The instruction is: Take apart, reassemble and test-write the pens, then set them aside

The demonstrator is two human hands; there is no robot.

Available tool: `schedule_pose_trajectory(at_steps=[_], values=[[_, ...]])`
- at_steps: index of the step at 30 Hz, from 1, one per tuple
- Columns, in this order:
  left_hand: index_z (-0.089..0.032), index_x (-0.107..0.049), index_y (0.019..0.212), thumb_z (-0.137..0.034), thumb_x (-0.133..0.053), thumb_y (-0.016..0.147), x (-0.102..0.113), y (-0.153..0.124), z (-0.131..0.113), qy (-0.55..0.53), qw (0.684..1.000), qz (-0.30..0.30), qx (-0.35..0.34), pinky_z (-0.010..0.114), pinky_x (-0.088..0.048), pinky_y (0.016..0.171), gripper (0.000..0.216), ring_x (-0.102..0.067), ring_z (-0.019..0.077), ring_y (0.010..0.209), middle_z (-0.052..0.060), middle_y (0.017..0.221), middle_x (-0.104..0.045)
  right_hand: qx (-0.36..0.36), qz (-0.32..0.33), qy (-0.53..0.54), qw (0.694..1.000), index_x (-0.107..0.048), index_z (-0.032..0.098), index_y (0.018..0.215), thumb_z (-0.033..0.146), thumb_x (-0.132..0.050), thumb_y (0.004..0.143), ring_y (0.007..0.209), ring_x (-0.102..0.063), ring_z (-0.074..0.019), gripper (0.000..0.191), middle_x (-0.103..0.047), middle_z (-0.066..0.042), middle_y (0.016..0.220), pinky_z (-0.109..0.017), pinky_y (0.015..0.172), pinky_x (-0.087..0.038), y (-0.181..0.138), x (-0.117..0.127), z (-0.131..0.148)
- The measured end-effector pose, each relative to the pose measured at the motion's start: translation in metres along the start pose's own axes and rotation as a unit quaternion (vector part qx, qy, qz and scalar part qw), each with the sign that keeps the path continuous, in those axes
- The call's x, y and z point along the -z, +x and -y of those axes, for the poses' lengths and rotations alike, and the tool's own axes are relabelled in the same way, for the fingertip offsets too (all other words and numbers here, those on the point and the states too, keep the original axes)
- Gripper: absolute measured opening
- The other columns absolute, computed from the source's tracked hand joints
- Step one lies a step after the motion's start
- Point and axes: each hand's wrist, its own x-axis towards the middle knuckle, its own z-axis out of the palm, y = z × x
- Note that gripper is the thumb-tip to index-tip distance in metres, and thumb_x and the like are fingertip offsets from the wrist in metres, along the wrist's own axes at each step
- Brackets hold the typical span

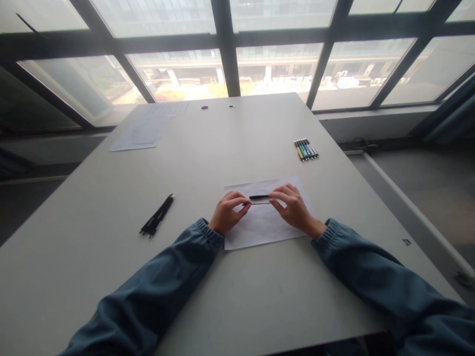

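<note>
A black pen (260, 198) is held level between both hands, just above a white sheet of paper (260, 230) on the grey table (208, 148). My left hand (228, 212) pinches the pen's left end with its fingers curled. My right hand (293, 205) grips the right end between fingertips and thumb. Both arms wear blue sleeves.
Two or three black pens (157, 216) lie together at the left of the table. A row of several coloured pens (306, 149) lies at the right. More paper sheets (143, 129) rest at the far left near the window. The table's right edge drops to the floor.
</note>
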Motion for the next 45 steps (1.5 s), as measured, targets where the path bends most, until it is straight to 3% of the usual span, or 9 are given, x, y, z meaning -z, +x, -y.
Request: schedule_pose_trajectory(at_steps=[5, 10, 18, 24, 32, 37, 45], values=[[-0.023, -0.075, 0.095, -0.024, -0.07, 0.09, 0.001, 0.0, 0.0, -0.003, 1.0, -0.015, -0.011, 0.034, -0.053, 0.082, 0.008, -0.063, 0.0178, 0.085, 0.005, 0.089, -0.071, 0.045, 0.048, 0.001, 0.998, -0.071, 0.022, 0.097, 0.026, -0.063, 0.097, 0.09, -0.061, -0.0221, 0.009, -0.074, -0.005, 0.091, -0.039, 0.084, -0.041, -0.001, -0.004, 0.002], [-0.024, -0.074, 0.104, -0.024, -0.07, 0.09, 0.0, 0.0, 0.002, -0.003, 1.0, -0.014, -0.01, 0.035, -0.054, 0.084, 0.014, -0.064, 0.0186, 0.089, 0.005, 0.093, -0.071, 0.027, 0.034, 0.012, 0.999, -0.07, 0.022, 0.09, 0.023, -0.06, 0.098, 0.088, -0.06, -0.0214, 0.013, -0.073, -0.005, 0.088, -0.037, 0.082, -0.041, -0.002, -0.004, -0.002], [-0.024, -0.077, 0.097, -0.025, -0.068, 0.092, 0.0, 0.0, 0.001, 0.003, 1.0, 0.001, -0.019, 0.033, -0.053, 0.081, 0.01, -0.062, 0.0177, 0.087, 0.005, 0.09, -0.069, 0.009, 0.018, 0.023, 1.0, -0.069, 0.022, 0.089, 0.02, -0.059, 0.098, 0.088, -0.06, -0.0216, 0.014, -0.072, -0.005, 0.088, -0.038, 0.084, -0.042, -0.003, -0.004, -0.003], [-0.028, -0.076, 0.106, -0.024, -0.064, 0.095, -0.001, -0.002, 0.004, 0.014, 0.999, 0.028, -0.032, 0.031, -0.052, 0.078, 0.018, -0.059, 0.0157, 0.084, 0.004, 0.092, -0.066, 0.003, 0.008, 0.019, 1.0, -0.069, 0.022, 0.089, 0.021, -0.059, 0.097, 0.087, -0.06, -0.0221, 0.014, -0.071, -0.006, 0.087, -0.039, 0.083, -0.043, -0.002, -0.005, -0.006], [-0.023, -0.075, 0.096, -0.025, -0.063, 0.094, -0.001, -0.003, 0.006, 0.037, 0.999, 0.018, 0.027, 0.033, -0.052, 0.084, 0.012, -0.062, 0.0183, 0.089, 0.005, 0.093, -0.066, -0.019, 0.016, 0.024, 0.999, -0.07, 0.022, 0.089, 0.017, -0.06, 0.095, 0.088, -0.06, -0.0224, 0.013, -0.071, -0.005, 0.088, -0.039, 0.084, -0.045, -0.004, -0.003, -0.01], [-0.023, -0.076, 0.096, -0.026, -0.063, 0.094, 0.0, -0.005, 0.011, 0.071, 0.996, 0.039, 0.033, 0.033, -0.052, 0.083, 0.014, -0.062, 0.0181, 0.087, 0.005, 0.091, -0.067, -0.053, -0.021, 0.0, 0.998, -0.073, 0.023, 0.087, 0.02, -0.062, 0.094, 0.09, -0.058, -0.0234, 0.013, -0.068, -0.006, 0.09, -0.04, 0.083, -0.046, -0.006, 0.001, -0.015], [-0.024, -0.078, 0.095, -0.028, -0.063, 0.094, -0.001, -0.005, 0.009, 0.103, 0.992, 0.074, 0.012, 0.034, -0.052, 0.079, 0.016, -0.061, 0.0192, 0.085, 0.006, 0.087, -0.068, -0.05, 0.044, -0.027, 0.997, -0.078, 0.026, 0.085, 0.02, -0.068, 0.091, 0.09, -0.057, -0.0229, 0.012, -0.07, -0.005, 0.089, -0.041, 0.082, -0.041, -0.01, -0.008, -0.022]])
